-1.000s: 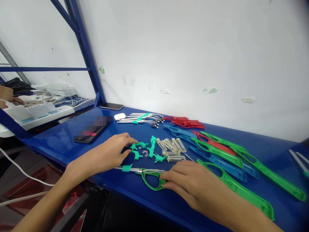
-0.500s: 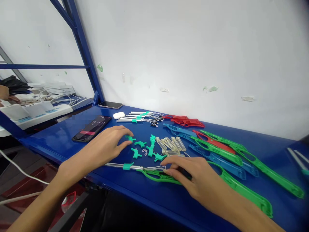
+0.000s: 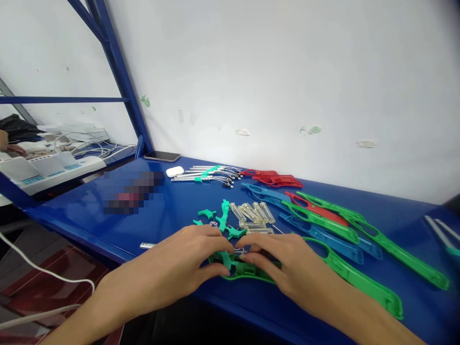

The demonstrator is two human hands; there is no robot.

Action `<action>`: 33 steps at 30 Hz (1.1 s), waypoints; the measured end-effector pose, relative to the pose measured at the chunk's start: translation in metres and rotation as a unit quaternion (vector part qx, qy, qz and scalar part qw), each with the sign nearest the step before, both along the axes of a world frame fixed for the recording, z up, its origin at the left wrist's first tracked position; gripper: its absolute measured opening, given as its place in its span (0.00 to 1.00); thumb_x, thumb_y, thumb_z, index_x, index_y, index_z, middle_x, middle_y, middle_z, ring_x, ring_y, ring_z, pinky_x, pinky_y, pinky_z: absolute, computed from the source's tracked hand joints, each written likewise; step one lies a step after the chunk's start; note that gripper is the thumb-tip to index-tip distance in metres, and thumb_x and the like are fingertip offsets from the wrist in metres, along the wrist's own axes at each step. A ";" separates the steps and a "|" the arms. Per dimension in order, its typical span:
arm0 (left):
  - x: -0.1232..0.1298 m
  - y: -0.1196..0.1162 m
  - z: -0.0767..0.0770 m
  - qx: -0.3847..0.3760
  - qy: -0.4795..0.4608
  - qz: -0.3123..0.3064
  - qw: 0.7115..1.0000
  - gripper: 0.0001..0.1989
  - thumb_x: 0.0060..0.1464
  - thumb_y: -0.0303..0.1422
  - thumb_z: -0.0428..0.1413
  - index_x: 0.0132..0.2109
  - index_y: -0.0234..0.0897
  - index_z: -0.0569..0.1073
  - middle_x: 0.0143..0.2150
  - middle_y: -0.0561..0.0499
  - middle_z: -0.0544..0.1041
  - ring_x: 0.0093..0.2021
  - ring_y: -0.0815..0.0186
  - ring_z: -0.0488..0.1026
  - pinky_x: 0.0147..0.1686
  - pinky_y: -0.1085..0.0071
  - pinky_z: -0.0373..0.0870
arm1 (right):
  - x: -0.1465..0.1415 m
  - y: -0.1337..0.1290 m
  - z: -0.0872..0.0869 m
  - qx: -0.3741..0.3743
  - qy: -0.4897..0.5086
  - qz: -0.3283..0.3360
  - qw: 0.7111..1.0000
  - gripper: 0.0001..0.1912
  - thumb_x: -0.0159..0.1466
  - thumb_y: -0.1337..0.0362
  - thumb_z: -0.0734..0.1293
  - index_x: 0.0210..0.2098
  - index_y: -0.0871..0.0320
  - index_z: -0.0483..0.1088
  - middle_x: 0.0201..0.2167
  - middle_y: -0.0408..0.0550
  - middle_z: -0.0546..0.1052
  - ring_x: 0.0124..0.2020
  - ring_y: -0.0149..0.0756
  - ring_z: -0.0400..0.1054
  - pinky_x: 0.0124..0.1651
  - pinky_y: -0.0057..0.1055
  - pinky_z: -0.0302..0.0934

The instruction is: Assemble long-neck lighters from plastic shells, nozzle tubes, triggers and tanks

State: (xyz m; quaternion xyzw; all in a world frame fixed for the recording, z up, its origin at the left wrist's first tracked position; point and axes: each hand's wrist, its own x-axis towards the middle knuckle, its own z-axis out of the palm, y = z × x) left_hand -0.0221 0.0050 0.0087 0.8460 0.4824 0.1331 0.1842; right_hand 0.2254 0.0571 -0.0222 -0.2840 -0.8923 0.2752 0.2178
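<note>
My left hand (image 3: 187,254) is closed, thumb and fingers pinching a small teal plastic trigger (image 3: 226,260). The trigger sits at the handle end of a green gun-shaped shell half (image 3: 247,274) lying near the table's front edge. Curled over that shell, my right hand (image 3: 283,258) has its thumb and fingertips against it, beside thin white wires (image 3: 241,250). A silver rod (image 3: 146,246) pokes out to the left of my left hand. Beyond my hands lie several loose teal triggers (image 3: 206,213), partly hidden, and several clear plastic tubes (image 3: 266,212).
Green (image 3: 402,249), blue (image 3: 334,242) and red shell halves (image 3: 276,179) lie to the right and back. Rods with wires (image 3: 201,175), a white case (image 3: 175,171) and a phone (image 3: 162,156) sit at the back left. A blue frame post (image 3: 124,72) rises at left.
My left hand has moved right and toward me, bringing a teal trigger from the loose pile to the green shell. My right hand has stayed almost in place.
</note>
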 end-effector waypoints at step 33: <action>0.008 -0.025 -0.038 0.105 -0.025 0.013 0.994 0.19 0.73 0.28 0.51 0.64 0.51 0.72 0.53 0.48 0.73 0.49 0.60 0.77 0.48 0.66 0.80 | 0.007 -0.011 0.004 -0.016 0.022 -0.013 1.000 0.12 0.77 0.66 0.63 0.53 0.45 0.76 0.46 0.36 0.85 0.42 0.34 0.80 0.45 0.31 0.67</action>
